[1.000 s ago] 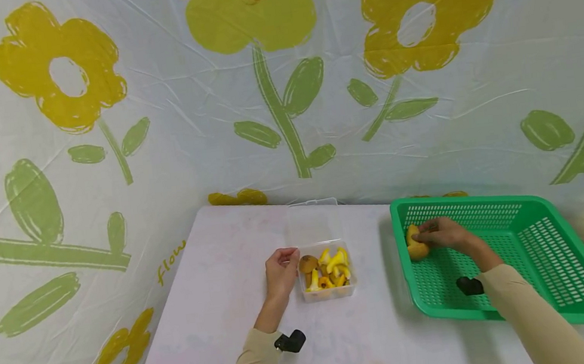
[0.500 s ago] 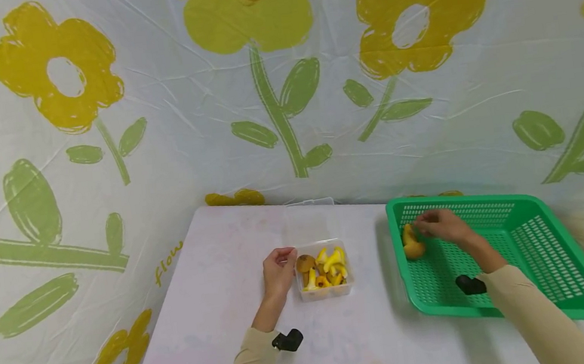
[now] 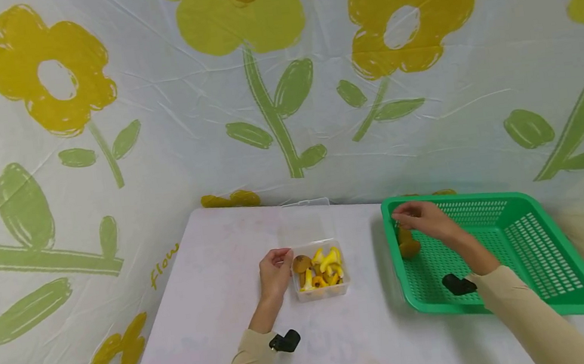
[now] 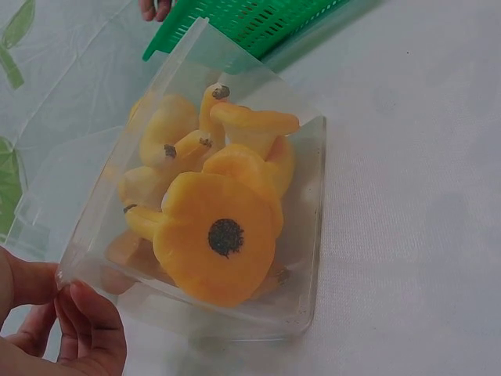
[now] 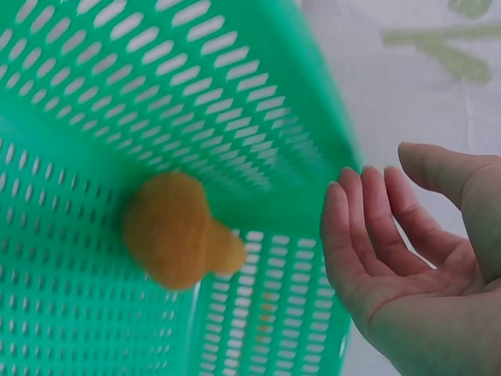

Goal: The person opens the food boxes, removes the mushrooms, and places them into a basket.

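My left hand pinches the corner of a clear plastic box between thumb and fingers. Several yellow-orange mushrooms with dark marks fill the box, a brownish cap among them near that hand. Over the back left rim of a green plastic basket is my right hand, its fingers loosely bent with nothing in them. Below it, an orange-brown mushroom lies in the basket's corner, partly covered by the hand in the head view.
The box's clear lid lies folded back behind it. A white cloth covers the table. Flower-printed sheeting hangs behind and to the left. The basket's raised walls stand right of the box.
My right hand has let go of the mushroom in the basket, risen and moved left over the rim. The left hand stays at the box. The head view has shifted slightly.
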`<state>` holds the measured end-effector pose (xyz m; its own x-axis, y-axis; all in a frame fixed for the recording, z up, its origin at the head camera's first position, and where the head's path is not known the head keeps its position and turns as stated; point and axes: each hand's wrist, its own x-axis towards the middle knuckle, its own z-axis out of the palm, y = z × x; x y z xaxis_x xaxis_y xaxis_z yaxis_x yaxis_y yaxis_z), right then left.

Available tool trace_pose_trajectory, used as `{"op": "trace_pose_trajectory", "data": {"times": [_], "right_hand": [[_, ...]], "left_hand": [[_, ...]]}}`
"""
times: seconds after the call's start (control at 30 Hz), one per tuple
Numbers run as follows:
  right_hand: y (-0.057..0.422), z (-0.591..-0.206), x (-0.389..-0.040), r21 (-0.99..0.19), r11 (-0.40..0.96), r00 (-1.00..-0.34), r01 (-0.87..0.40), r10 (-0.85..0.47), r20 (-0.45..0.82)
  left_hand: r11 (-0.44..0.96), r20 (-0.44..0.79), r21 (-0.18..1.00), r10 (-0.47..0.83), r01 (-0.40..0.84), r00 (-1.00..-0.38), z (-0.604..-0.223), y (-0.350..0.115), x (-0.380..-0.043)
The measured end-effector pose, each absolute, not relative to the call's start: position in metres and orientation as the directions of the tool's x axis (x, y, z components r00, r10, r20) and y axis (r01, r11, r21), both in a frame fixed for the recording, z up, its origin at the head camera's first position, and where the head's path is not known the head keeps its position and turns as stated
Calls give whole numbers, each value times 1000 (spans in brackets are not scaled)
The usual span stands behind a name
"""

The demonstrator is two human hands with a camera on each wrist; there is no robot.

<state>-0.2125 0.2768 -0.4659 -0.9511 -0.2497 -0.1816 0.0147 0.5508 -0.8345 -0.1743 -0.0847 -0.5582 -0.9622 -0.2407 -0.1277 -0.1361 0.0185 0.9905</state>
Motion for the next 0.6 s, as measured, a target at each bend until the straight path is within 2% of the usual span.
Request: {"op": "trace_pose_trajectory", "data": {"times": [0.23, 0.3, 0.6], "right_hand": [[252, -458, -210, -866, 499, -949, -38, -288, -125], [244, -458, -209, -864, 499, -951, -64, -293, -99], [204, -464, -205, -809, 563, -946, -169, -323, -26]], "left_hand": [[14, -117, 992, -239, -124, -964, -560, -85, -175], [18, -122, 991, -230, -130, -966, -550, -84, -172], [27, -127, 990, -243, -138, -962, -560, -83, -174]]}}
